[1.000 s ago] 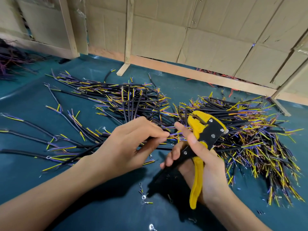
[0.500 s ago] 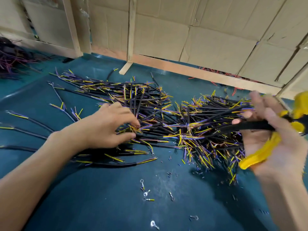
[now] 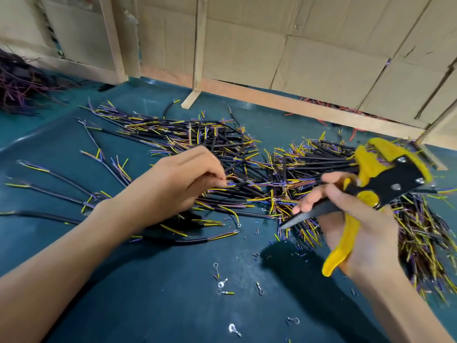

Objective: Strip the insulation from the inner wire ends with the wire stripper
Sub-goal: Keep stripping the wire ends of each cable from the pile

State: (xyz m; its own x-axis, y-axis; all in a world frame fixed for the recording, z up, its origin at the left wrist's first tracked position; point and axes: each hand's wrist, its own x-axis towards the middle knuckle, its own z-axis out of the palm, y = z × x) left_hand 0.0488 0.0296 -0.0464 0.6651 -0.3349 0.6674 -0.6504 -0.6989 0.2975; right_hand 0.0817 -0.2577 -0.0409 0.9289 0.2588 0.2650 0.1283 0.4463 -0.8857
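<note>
A big pile of short black cables (image 3: 247,164) with yellow and purple inner wires lies across the teal table (image 3: 160,305). My left hand (image 3: 173,186) reaches into the pile's left half and pinches the end of one black cable (image 3: 237,184) between thumb and fingertips. My right hand (image 3: 358,226) grips the yellow-and-black wire stripper (image 3: 378,184) by its handles, head pointing up and right, above the pile's right half. Nothing sits in the stripper's jaws.
Several single cables (image 3: 49,174) lie fanned out at the left. Small ring terminals (image 3: 221,283) and insulation scraps dot the table in front. A cardboard and wood-frame wall (image 3: 247,45) closes the back. Another dark wire bundle (image 3: 17,82) lies far left.
My left hand let go of the earlier cable and reached into the pile for another. My right hand swung the stripper out to the right and has come partway back.
</note>
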